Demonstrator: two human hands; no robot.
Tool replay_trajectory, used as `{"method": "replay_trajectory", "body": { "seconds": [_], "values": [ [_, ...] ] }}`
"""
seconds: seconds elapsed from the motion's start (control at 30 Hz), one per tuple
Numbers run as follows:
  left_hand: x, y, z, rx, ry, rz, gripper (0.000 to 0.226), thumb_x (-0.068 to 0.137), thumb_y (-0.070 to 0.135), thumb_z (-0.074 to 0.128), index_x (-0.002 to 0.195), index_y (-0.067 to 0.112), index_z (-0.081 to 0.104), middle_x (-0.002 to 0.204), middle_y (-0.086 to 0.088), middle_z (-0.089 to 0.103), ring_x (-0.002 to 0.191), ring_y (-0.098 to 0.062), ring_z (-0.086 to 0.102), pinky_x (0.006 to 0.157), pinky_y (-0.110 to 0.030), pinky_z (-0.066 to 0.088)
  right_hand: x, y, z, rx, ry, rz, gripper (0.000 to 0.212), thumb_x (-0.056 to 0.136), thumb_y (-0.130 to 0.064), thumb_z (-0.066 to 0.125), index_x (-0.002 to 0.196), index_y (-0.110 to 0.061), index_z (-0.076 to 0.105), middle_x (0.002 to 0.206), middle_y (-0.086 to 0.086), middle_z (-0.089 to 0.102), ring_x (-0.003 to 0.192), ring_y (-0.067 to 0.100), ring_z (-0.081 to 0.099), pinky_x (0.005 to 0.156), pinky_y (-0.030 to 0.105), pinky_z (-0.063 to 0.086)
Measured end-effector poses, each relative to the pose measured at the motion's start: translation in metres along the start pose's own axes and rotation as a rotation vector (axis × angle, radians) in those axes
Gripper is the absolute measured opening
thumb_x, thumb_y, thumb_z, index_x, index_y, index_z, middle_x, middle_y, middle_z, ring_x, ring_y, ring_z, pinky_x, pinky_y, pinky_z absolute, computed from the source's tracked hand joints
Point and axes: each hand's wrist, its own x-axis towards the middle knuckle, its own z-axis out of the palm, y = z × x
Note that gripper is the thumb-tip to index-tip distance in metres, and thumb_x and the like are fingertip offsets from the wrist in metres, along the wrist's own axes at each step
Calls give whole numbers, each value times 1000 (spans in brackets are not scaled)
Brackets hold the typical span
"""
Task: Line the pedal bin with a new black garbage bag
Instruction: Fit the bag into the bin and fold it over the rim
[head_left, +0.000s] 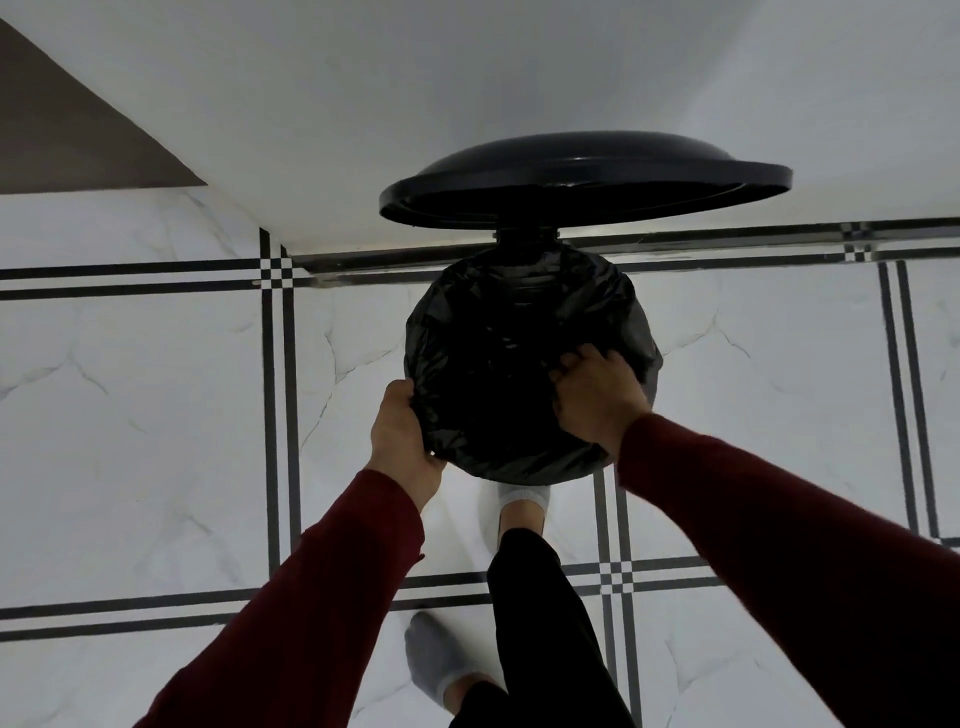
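Note:
I look straight down on a round pedal bin whose dark lid (582, 171) stands raised against the white wall. A black garbage bag (498, 364) covers the bin's mouth and hangs over its rim all round. My left hand (402, 441) grips the bag's edge at the near-left side of the rim. My right hand (597, 400) has its fingers curled into the bag plastic at the near-right side. The bin's body is hidden under the bag.
A foot in a white sock (522, 512) is placed just in front of the bin, where the pedal lies hidden. My other foot (441, 665) stands further back. White marble floor tiles (156, 415) with black stripes surround the bin.

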Motion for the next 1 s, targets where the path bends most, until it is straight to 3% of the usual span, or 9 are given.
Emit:
{"method": "replay_trajectory", "body": {
  "seconds": [0.07, 0.23, 0.37, 0.53, 0.6, 0.73, 0.83, 0.9, 1.0],
  "values": [
    [1, 0, -1, 17, 12, -2, 14, 87, 29, 56, 79, 18, 58, 72, 3, 63, 67, -18, 64, 69, -32, 56, 7, 18, 1, -40, -85, -4, 48, 100, -44, 40, 139, -23, 56, 141, 0, 56, 133, 28, 43, 106, 42, 38],
    [-5, 3, 1, 16, 48, 6, 39, 78, 38, 60, 109, 15, 70, 107, -7, 74, 102, -27, 71, 92, -42, 58, 9, 9, 0, 15, -158, 3, 57, 102, -52, 30, 148, -25, 48, 148, -2, 53, 140, 27, 39, 112, 47, 32],
    [-6, 3, 4, 27, 101, 40, 15, 90, 32, 57, 83, 21, 65, 80, 4, 70, 85, -18, 67, 81, -36, 57, -9, -11, -6, -87, 6, 43, 54, 102, -49, 27, 139, -21, 55, 134, -1, 64, 130, 28, 45, 105, 48, 33],
    [-6, 4, 8, 33, 133, 65, 20, 92, 32, 55, 76, 20, 57, 78, 3, 61, 72, -15, 60, 69, -32, 49, -3, -10, 9, 116, -261, 87, 58, 103, -50, 30, 153, -23, 37, 152, 4, 49, 140, 34, 35, 109, 51, 33],
    [-7, 4, 10, 40, 130, 64, 20, 94, 32, 55, 80, 19, 61, 79, 2, 65, 73, -17, 63, 70, -31, 54, 5, -9, 6, 224, -290, 130, 55, 103, -48, 32, 150, -21, 44, 150, 7, 51, 139, 35, 38, 109, 51, 36],
    [-10, 4, 10, 52, 126, 76, 22, 98, 33, 54, 94, 16, 68, 87, 0, 70, 79, -17, 68, 72, -31, 57, -2, -23, -23, 295, -96, 169, 41, 97, -38, 46, 128, -18, 64, 129, 5, 64, 128, 33, 48, 100, 47, 45],
    [-10, 2, 8, 55, 110, 86, 21, 97, 31, 53, 88, 18, 67, 80, 3, 70, 76, -15, 68, 67, -29, 54, -14, -41, -44, 310, 1, 187, 32, 91, -30, 53, 117, -20, 69, 113, 3, 68, 124, 30, 49, 94, 41, 50],
    [-11, 3, 9, 50, 107, 85, 20, 97, 30, 54, 86, 19, 66, 75, 5, 69, 73, -14, 67, 67, -29, 53, -6, -49, -48, 448, -24, 207, 36, 91, -29, 53, 121, -19, 68, 115, 6, 68, 125, 32, 50, 93, 41, 52],
    [-12, 3, 10, 37, 121, 71, 19, 97, 32, 55, 88, 20, 67, 79, 3, 70, 75, -15, 67, 71, -31, 54, 28, -47, -40, 582, -207, 241, 61, 80, -42, 40, 132, -16, 58, 133, 15, 62, 129, 40, 51, 106, 47, 47]
  ]
}}
